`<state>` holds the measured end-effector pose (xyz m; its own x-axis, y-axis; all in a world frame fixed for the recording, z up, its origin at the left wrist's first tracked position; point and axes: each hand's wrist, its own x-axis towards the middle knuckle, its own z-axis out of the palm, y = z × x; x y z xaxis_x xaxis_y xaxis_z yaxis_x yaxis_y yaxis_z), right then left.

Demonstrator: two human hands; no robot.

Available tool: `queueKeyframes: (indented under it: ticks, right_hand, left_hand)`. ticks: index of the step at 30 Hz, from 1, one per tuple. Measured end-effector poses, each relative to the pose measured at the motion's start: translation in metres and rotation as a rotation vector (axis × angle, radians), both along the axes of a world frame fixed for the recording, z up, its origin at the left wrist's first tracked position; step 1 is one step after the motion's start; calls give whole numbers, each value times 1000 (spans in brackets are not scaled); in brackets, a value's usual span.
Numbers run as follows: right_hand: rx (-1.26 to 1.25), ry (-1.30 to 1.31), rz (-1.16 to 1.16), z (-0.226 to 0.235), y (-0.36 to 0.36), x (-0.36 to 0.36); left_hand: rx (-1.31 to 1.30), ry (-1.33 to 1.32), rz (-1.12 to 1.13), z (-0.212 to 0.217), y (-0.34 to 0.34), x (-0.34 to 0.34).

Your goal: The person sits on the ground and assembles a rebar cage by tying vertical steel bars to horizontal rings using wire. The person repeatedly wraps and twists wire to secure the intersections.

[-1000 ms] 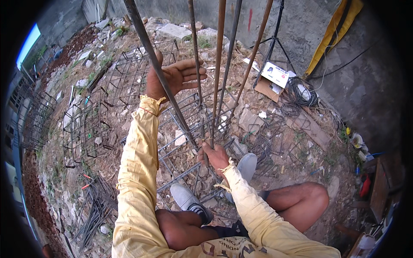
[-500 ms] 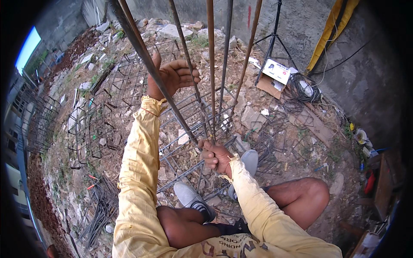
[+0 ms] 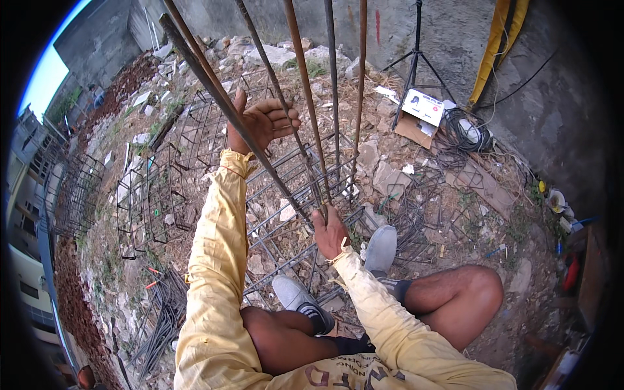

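Observation:
Several long steel rods (image 3: 305,78), some rusty, rise from a tied rebar frame (image 3: 276,224) in front of me. My left hand (image 3: 261,123) is open, palm up and fingers stretched out, beside a thick dark rod (image 3: 237,120) that crosses in front of it. Its fingertips reach a thinner rod (image 3: 276,75). Low down, where the rods meet the frame, my right hand (image 3: 331,233) is closed with thumb and forefinger around the foot of a rusty rod (image 3: 309,107). Its other fingers are hidden, and I cannot see whether wire is in them.
More rebar cages (image 3: 146,201) lie on the rubble to the left, above a bundle of loose rods (image 3: 162,325). A black tripod (image 3: 414,62), an opened carton (image 3: 419,117) and coiled cable (image 3: 468,133) stand by the concrete wall (image 3: 539,97). My shoes (image 3: 381,249) rest beside the frame.
The rods' upper ends have swung left in view. My right hand has turned from a fist with curled fingers showing to thumb and forefinger pointing up. The left hand stays nearly in place.

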<state>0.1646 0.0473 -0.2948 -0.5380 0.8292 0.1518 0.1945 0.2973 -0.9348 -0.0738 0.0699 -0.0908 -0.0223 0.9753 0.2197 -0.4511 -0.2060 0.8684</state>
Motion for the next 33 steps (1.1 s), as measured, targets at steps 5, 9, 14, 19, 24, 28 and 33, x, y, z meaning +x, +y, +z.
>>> queueKeyframes:
  ticks: [5, 9, 14, 19, 24, 28, 33]
  right_hand:
    - [-1554, 721, 856, 4, 28, 27]
    - [-1258, 445, 671, 22, 26, 30]
    - [-845, 88, 493, 24, 35, 14]
    - [-1015, 208, 406, 46, 26, 14]
    - [-670, -26, 362, 39, 44, 15]
    - [-762, 86, 342, 33, 38, 11]
    - [-725, 112, 434, 41, 47, 17]
  left_hand:
    - [8, -11, -30, -3, -1, -2]
    - [-13, -10, -17, -2, -1, -4]
    - [-15, -32, -28, -4, 0, -5]
    - [2, -45, -39, -8, -1, -8]
    - [4, -44, -21, -8, 0, -6]
    - [18, -54, -25, -10, -3, -9]
    - [20, -70, -28, -9, 2, -4]
